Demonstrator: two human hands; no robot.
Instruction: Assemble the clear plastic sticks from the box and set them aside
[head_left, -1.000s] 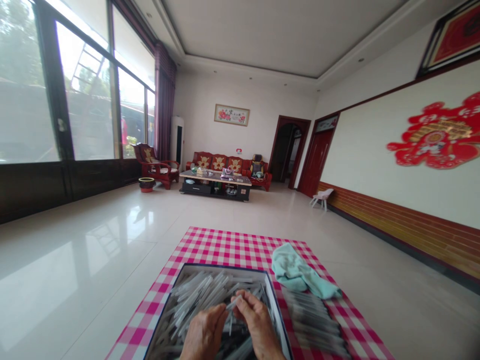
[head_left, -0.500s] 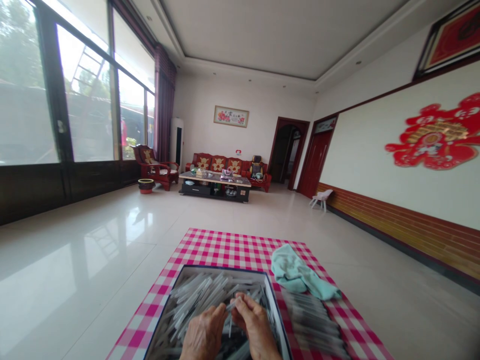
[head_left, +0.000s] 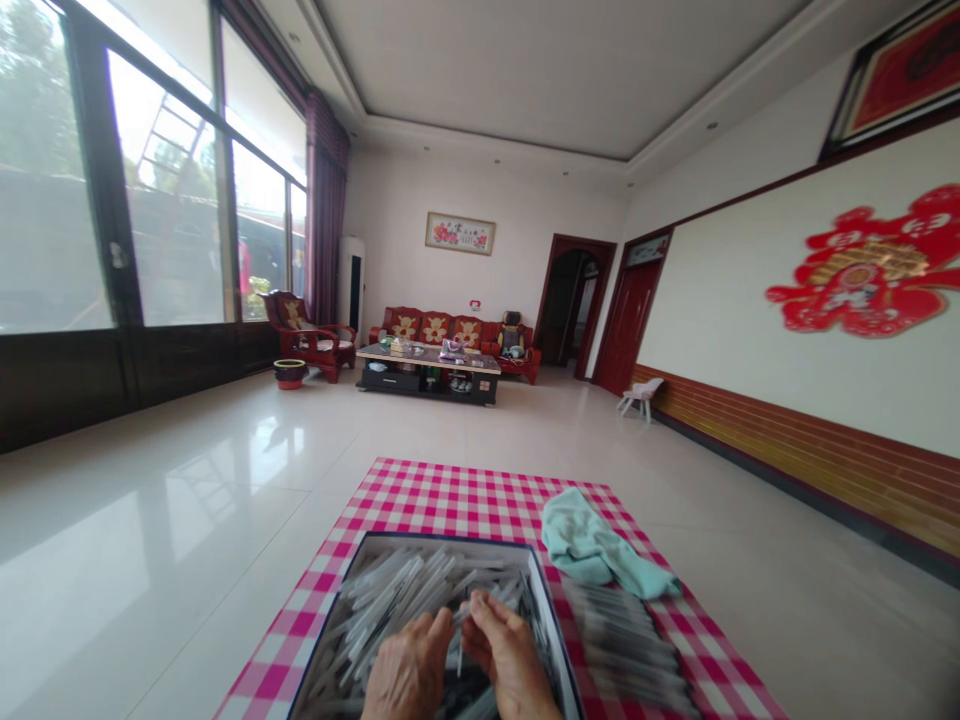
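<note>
A dark-rimmed box (head_left: 541, 610) lies on a red-and-white checked cloth (head_left: 450, 495) and is full of several thin clear plastic tubes (head_left: 397, 595). Both my hands are over the box at the bottom edge of the view. My left hand (head_left: 409, 670) and my right hand (head_left: 506, 660) meet fingertip to fingertip, pinching one small clear tube (head_left: 459, 645) between them. My wrists are cut off by the frame edge.
A crumpled mint-green towel (head_left: 592, 545) lies on the cloth right of the box. A row of dark, blurred pieces (head_left: 626, 650) sits below the towel. Shiny white floor tiles surround the cloth. A coffee table (head_left: 429, 372), red sofa and doors stand far back.
My hands have sunk slightly lower over the box and drawn closer together. The view has shifted a little; the box, towel and cloth stay where they were.
</note>
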